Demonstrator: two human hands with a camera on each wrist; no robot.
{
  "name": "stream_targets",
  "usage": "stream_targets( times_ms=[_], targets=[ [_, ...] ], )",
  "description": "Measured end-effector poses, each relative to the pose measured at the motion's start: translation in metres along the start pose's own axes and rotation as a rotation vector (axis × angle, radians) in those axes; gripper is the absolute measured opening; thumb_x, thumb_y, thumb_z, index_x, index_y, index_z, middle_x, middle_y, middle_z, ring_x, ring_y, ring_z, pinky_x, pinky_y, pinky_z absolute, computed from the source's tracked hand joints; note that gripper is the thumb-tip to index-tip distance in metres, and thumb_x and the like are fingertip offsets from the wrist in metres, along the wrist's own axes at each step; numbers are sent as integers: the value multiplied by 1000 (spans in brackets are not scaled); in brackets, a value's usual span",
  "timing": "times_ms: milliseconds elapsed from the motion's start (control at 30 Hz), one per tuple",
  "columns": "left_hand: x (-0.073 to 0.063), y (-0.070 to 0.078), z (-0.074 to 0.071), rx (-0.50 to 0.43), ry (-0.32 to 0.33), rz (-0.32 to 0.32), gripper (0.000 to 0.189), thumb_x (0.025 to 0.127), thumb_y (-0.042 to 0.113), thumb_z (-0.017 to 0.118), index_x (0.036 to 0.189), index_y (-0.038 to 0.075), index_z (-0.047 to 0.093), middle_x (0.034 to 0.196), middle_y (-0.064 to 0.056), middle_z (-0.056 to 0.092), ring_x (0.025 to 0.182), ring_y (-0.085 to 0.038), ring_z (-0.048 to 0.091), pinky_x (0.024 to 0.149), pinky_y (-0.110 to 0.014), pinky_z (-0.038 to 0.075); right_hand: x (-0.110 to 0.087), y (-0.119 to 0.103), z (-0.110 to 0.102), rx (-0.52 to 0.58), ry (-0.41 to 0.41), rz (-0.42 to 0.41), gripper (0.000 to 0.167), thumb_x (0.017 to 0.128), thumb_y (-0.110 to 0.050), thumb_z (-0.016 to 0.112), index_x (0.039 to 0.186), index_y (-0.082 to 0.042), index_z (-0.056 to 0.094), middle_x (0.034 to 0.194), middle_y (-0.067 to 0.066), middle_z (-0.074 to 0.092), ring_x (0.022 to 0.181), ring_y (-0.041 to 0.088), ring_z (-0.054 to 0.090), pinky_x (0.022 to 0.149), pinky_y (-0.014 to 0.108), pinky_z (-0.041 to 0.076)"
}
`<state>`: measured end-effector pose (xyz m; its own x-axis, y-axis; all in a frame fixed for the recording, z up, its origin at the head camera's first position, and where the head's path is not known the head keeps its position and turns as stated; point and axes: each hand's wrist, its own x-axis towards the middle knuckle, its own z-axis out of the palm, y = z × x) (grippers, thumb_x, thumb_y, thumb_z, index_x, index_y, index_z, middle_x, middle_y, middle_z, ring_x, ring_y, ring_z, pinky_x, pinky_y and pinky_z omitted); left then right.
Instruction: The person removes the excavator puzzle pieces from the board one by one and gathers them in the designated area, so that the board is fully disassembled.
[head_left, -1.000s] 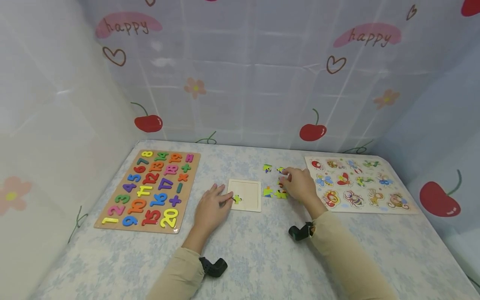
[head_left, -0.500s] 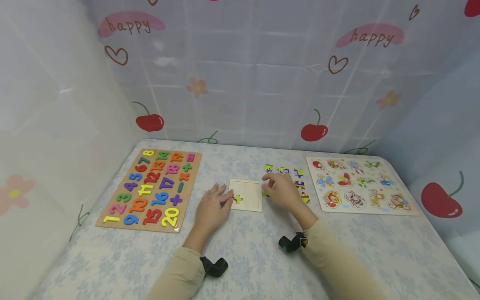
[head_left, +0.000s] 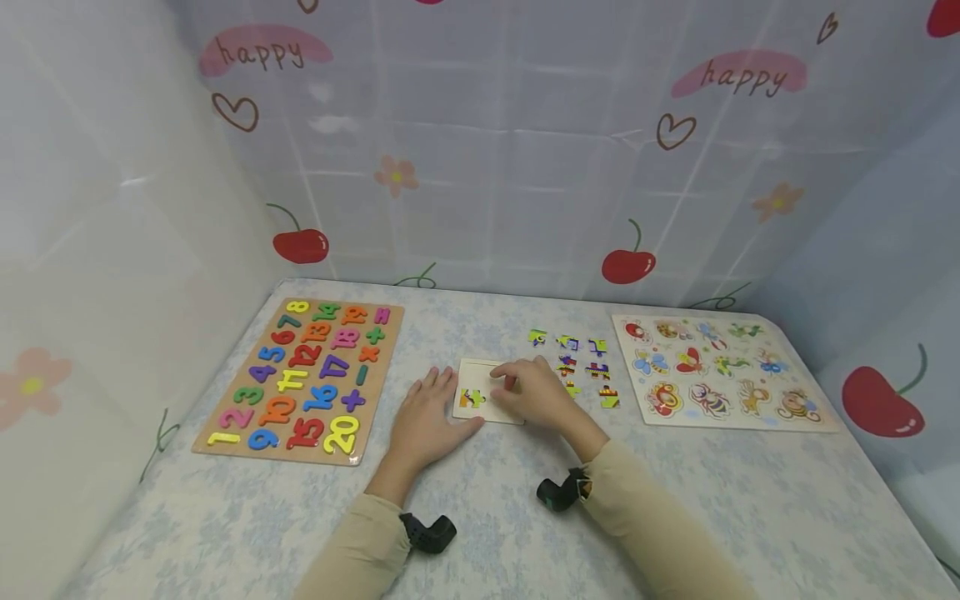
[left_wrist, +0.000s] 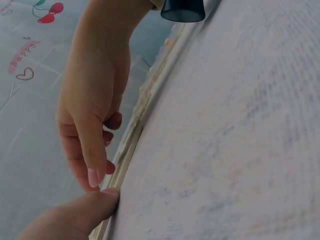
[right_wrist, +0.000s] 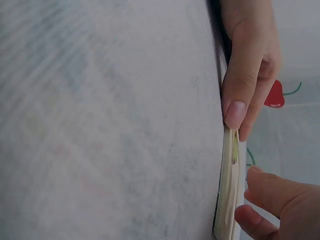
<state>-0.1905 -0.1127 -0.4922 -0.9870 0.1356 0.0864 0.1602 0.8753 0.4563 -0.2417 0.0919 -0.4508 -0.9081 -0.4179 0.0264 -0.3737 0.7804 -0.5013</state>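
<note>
A small square wooden puzzle tray (head_left: 474, 364) lies mid-table. Yellow-green puzzle pieces (head_left: 472, 398) sit in its near left corner. My left hand (head_left: 426, 425) lies against that corner, fingers straight along the left side and thumb (left_wrist: 102, 202) at the near edge. My right hand (head_left: 536, 393) hovers over the tray's right half with bent fingers, covering that part from above. From the right wrist, its two nearest fingertips (right_wrist: 256, 172) stand apart close over the tray; I cannot tell whether a piece is held. Several loose puzzle pieces (head_left: 597, 371) lie beyond it.
A number board (head_left: 300, 379) with coloured digits lies on the left. An insect picture board (head_left: 716, 371) lies on the right. Behind the table (head_left: 480, 517) hangs a printed curtain (head_left: 487, 150). Black wrist cameras (head_left: 431, 533) sit beneath both wrists.
My right hand has moved left from the loose pieces to above the tray. The left thumb has shifted from the tray's corner pieces down to its near edge, uncovering an orange-yellow piece.
</note>
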Motion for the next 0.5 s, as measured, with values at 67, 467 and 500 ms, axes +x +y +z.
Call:
stream_targets(
  times_ms=[67,467,500],
  targets=[
    [0,-1,0,3,0,3,97,82,72,61,153,11,38,161,-4,34,154,-26,22,126,-47,17,2,-3,2,-2,-13,-23,31,89,-31,74,118,-20,73,81,-8,63,80,17,43,68,28,37],
    [0,-1,0,20,3,22,95,82,71,61,152,11,40,161,-4,35,153,-26,23,126,-47,18,9,-19,13,5,-81,-97,26,83,-32,80,107,-22,76,88,-5,63,84,16,45,69,30,38],
    [-1,-1,0,18,4,23,95,82,71,61,152,11,41,161,-4,35,153,-26,23,126,-47,18,9,-19,13,11,-84,-95,26,83,-31,80,107,-22,75,88,-4,63,84,16,45,70,31,38]
  ],
)
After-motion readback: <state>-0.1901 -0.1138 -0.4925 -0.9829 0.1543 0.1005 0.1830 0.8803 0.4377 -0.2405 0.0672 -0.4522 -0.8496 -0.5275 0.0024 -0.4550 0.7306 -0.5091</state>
